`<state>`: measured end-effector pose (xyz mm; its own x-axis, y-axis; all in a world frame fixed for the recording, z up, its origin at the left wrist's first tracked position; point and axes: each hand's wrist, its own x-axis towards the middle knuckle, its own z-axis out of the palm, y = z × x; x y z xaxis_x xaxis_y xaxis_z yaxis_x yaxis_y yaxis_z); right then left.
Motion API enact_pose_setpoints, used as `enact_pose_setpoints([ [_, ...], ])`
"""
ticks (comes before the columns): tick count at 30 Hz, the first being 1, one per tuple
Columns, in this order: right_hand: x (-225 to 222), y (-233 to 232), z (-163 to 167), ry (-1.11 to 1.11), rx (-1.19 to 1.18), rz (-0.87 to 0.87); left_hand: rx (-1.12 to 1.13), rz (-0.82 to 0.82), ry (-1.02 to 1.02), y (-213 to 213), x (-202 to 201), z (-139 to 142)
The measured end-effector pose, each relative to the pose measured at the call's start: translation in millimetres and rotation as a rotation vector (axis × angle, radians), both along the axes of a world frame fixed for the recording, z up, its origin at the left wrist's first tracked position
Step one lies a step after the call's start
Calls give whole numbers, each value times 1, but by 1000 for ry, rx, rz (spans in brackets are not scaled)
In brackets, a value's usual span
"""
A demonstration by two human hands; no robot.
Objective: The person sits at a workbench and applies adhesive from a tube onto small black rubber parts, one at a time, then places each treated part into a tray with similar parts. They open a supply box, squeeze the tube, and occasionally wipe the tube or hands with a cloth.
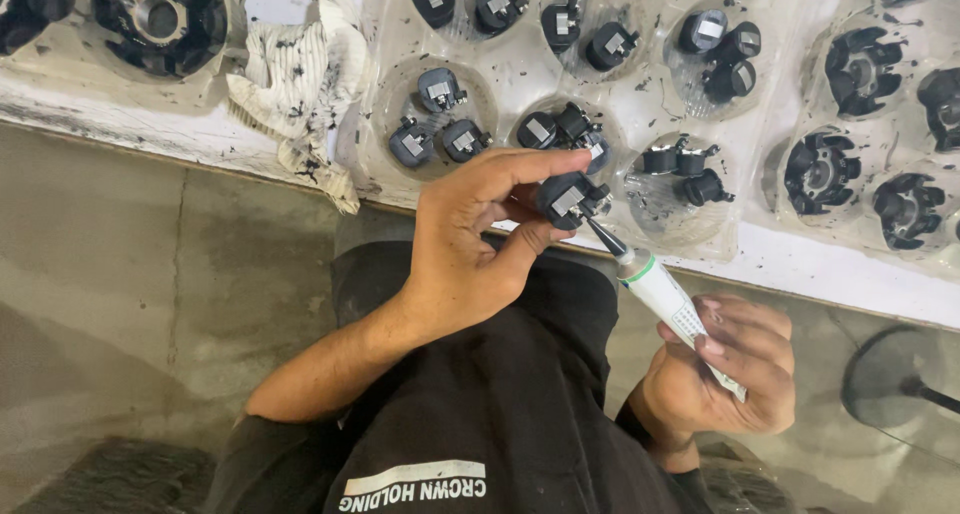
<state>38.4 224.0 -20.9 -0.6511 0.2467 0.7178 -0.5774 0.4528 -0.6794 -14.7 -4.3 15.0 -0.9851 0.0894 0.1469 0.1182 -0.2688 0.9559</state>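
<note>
My left hand [470, 239] pinches a small black plastic part [567, 198] with a metal insert, held just in front of the table edge. A white squeeze tube [668, 304] with a green collar and a dark pointed nozzle is gripped in my right hand [730, 369]. The nozzle tip touches the underside of the black part. Behind them a clear plastic tray [520, 69] holds several similar black parts in round wells.
A stained white rag [300, 84] lies on the white table left of the tray. Larger black slotted round parts [820, 172] sit in a tray at right, another large one [160, 19] at top left. Grey concrete floor [120, 274] lies below.
</note>
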Motion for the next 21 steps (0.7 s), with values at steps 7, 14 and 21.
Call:
enact_pose_setpoints([
  [7, -2, -2, 5, 25, 63, -8, -11, -16, 15, 0, 0, 1],
  [14, -2, 5, 3, 85, 141, 12, 43, -52, -38, 4, 0, -6],
  [21, -3, 9, -1, 127, 152, 52, 51, -37, -33, 6, 1, -9],
])
